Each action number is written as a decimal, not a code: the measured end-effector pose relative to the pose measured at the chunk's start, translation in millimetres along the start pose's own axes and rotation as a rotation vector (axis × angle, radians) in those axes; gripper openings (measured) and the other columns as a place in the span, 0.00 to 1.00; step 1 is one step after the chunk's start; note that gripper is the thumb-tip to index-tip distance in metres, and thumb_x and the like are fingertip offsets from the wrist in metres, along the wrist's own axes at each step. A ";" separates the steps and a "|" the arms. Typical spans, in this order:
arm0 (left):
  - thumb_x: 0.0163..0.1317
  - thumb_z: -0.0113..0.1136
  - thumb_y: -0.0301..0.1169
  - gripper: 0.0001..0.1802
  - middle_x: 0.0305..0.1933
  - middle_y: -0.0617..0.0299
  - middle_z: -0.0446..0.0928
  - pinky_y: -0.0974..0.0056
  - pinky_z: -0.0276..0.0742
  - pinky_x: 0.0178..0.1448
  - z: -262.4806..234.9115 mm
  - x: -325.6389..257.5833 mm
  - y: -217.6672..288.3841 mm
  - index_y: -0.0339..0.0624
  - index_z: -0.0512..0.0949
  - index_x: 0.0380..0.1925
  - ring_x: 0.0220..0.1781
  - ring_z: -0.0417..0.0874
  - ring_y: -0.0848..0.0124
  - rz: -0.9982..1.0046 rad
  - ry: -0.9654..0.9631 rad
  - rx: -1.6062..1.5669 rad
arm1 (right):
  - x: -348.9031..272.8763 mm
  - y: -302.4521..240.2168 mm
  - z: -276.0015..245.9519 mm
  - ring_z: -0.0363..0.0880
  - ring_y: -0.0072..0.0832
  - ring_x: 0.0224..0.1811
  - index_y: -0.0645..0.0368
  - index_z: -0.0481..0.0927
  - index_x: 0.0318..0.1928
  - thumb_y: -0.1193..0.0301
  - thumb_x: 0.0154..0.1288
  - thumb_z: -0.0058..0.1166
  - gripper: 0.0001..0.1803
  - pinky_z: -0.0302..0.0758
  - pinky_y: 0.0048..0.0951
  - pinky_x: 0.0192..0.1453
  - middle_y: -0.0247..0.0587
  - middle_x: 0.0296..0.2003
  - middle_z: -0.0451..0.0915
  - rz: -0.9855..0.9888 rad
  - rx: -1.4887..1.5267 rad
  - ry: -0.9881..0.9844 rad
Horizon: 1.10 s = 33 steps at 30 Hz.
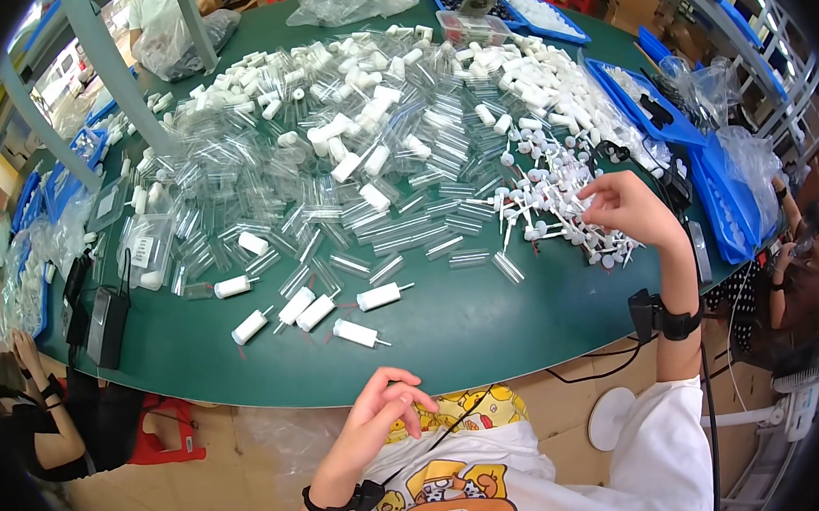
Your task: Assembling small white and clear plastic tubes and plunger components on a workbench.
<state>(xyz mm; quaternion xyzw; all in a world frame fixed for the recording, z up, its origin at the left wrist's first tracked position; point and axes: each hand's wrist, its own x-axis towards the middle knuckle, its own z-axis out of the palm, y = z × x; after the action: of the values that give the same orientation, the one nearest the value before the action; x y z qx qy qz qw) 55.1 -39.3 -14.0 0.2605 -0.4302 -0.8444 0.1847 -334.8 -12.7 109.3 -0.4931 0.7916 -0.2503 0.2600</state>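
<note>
Overall, a smooth green worktable [491, 335] spans mid-frame above a tan floor [558, 416]. The right hand [632, 209], right of centre, has curled fingers close to the disc-headed white stems [556, 177]; whether it grips one cannot be determined. The left hand [382, 411], lower centre, is loosely half-open, nothing visible in it. Clear, rigid tubes [413, 231] and matte white cylinders [550, 89] lie heaped at upper centre; six stem-fitted cylinders [317, 312] lie left of centre.

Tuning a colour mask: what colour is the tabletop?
Tabletop is green; best seen in head view.
</note>
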 end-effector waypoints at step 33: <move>0.68 0.38 0.25 0.08 0.32 0.52 0.77 0.71 0.73 0.32 5.0 -0.6 -11.3 0.34 0.66 0.42 0.26 0.80 0.70 0.080 0.046 0.108 | 218.4 65.8 2.6 0.72 0.22 0.38 0.60 0.74 0.40 0.67 0.65 0.48 0.09 0.70 0.26 0.45 0.35 0.36 0.77 -0.315 -0.306 -0.108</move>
<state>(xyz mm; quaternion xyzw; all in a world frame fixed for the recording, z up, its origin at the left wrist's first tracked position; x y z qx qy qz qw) 51.5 -29.4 -20.6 0.2720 -0.4806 -0.8059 0.2136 -458.6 -186.4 28.4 -0.6570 0.7184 -0.1384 0.1818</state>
